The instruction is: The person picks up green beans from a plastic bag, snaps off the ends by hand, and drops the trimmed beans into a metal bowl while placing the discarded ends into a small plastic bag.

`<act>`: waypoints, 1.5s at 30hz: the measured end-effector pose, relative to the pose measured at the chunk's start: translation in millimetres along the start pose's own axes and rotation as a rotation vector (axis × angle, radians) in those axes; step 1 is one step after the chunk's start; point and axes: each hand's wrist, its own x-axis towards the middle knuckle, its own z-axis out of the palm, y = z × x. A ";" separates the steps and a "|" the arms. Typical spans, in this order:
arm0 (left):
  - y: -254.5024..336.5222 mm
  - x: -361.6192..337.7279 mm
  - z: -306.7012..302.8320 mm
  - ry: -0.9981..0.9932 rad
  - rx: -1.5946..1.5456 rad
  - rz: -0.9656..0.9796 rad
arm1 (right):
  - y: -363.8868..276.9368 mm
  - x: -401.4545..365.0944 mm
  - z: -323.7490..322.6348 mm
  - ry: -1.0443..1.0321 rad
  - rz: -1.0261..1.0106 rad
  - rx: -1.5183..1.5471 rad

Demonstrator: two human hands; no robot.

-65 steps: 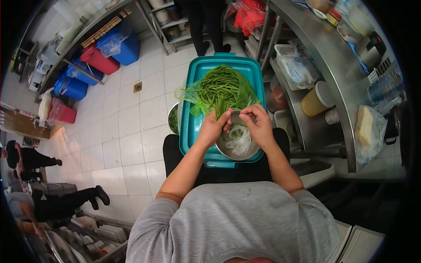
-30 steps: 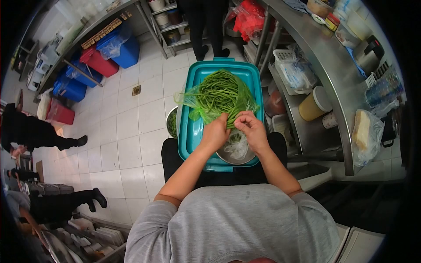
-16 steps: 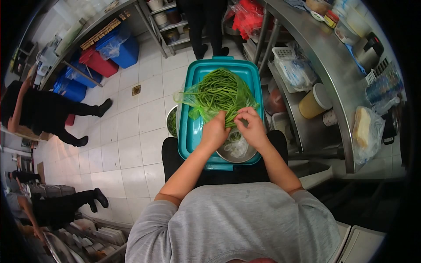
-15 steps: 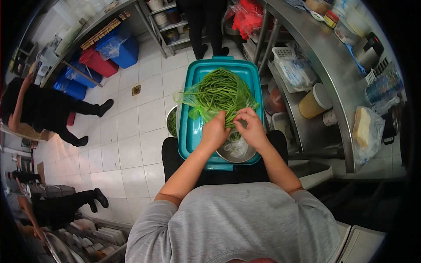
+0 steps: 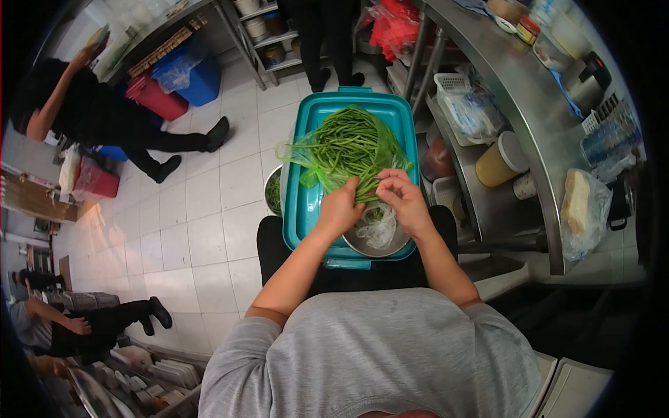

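A large heap of green beans [image 5: 345,143] lies in an open green plastic bag [image 5: 387,143] on a teal plastic lid [image 5: 303,216]. My left hand [image 5: 340,207] is closed around a small bunch of the beans at the near end of the heap. Just to its right, my right hand [image 5: 402,198] pinches with thumb and fingers by the bean ends; what sits in the pinch is too small to make out. Below both hands is a metal bowl [image 5: 401,244] holding a clear plastic bag [image 5: 380,230] and some green bits.
At the lid's left, a second metal bowl [image 5: 273,191] holds green pieces. A steel counter [image 5: 512,83] with shelves stands close on the right, with a lidded tub [image 5: 500,161] below. Several people in dark clothes are around; one person [image 5: 104,118] walks at the left.
My right hand has shifted slightly right, away from the bean ends, while my left hand keeps its hold. The person at the upper left has stepped forward and raised an arm.
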 end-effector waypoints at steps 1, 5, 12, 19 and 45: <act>-2.4 0.2 -0.5 0.007 0.000 -0.001 | 0.1 1.7 -2.3 0.008 -0.045 -0.019; 3.5 0.8 -11.8 -0.052 -0.024 -0.008 | -11.5 0.4 -6.7 0.005 -0.176 -0.342; -3.1 1.1 -16.1 -0.045 -0.043 0.046 | -37.2 -0.1 -5.3 0.137 -0.282 -0.535; 0.5 1.1 -18.4 -0.093 0.068 0.065 | -40.1 1.0 -3.0 0.043 -0.582 -0.998; -9.2 4.3 -31.8 -0.519 -1.050 -0.428 | -11.9 8.0 -9.0 0.002 -0.272 -0.552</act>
